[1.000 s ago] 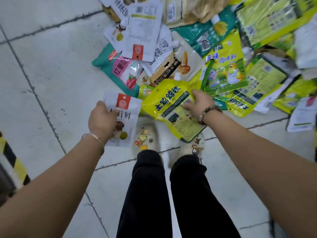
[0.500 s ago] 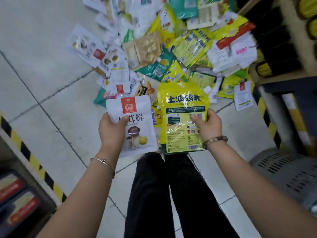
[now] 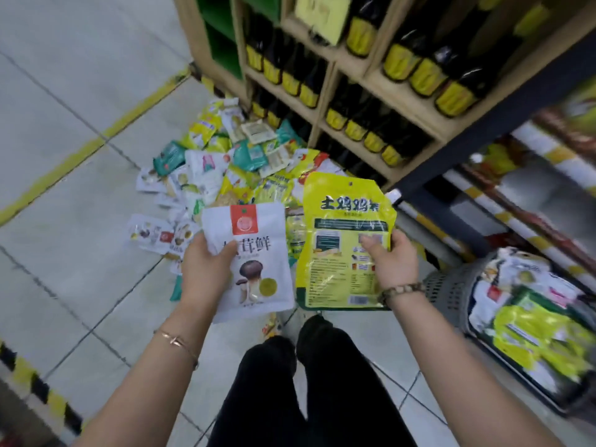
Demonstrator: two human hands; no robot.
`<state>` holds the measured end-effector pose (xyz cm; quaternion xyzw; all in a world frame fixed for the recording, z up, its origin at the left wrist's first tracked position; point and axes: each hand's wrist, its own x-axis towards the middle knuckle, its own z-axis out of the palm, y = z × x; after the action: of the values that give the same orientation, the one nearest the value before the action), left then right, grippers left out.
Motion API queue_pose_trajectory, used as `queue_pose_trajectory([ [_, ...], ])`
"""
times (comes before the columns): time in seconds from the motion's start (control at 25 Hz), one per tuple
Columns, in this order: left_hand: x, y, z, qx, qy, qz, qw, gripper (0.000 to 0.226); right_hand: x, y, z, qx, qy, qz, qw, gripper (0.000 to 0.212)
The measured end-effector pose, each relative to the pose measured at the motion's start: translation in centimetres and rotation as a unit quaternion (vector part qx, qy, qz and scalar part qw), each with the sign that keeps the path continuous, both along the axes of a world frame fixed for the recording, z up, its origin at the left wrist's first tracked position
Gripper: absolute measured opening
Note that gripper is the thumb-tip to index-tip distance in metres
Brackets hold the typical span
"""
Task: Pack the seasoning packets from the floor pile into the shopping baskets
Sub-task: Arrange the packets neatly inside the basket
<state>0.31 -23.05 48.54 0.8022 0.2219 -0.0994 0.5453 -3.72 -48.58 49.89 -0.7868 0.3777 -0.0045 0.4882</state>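
My left hand (image 3: 206, 269) grips a white mushroom seasoning packet (image 3: 258, 262) with a red label, held upright at its left edge. My right hand (image 3: 392, 261) pinches a yellow chicken seasoning packet (image 3: 342, 240) by its right side. Both packets are raised in front of me, side by side. Beyond them the pile of packets (image 3: 232, 162) in white, yellow and teal lies on the tiled floor. A grey shopping basket (image 3: 451, 288) stands at the right, holding several white and yellow packets.
A wooden shelf (image 3: 358, 72) of dark bottles with yellow labels rises behind the pile. Lower shelving (image 3: 532, 195) runs along the right. Yellow floor tape (image 3: 96, 143) crosses the tiles on the left. My legs in black trousers (image 3: 300, 382) stand below the hands.
I have lifted both packets from the floor pile and straightened up. The view has swung right, bringing the shelf and the grey basket into sight.
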Motion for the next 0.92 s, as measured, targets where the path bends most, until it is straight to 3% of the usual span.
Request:
queue_pose_trajectory([
  [0.12, -1.1, -2.9, 4.2, 0.007, -0.024, -0.047, 0.999, 0.021, -3.9, -2.2, 3.8, 0.004, -0.025, -0.052, 0.998, 0.021],
  [0.28, -2.2, -8.9, 8.0, -0.048, -0.022, -0.142, 0.988, 0.026, -10.3, -6.1, 6.7, -0.002, -0.037, -0.135, 0.990, 0.017],
  [0.64, -14.6, -29.9, 8.8, -0.140, 0.010, -0.334, 0.932, 0.019, -30.2, -20.4, 9.2, -0.034, -0.065, -0.345, 0.936, 0.050],
  [0.92, -28.5, -45.5, 8.8, -0.169, 0.053, -0.391, 0.903, 0.018, -46.6, -32.7, 9.3, -0.014, -0.067, -0.419, 0.905, 0.024],
])
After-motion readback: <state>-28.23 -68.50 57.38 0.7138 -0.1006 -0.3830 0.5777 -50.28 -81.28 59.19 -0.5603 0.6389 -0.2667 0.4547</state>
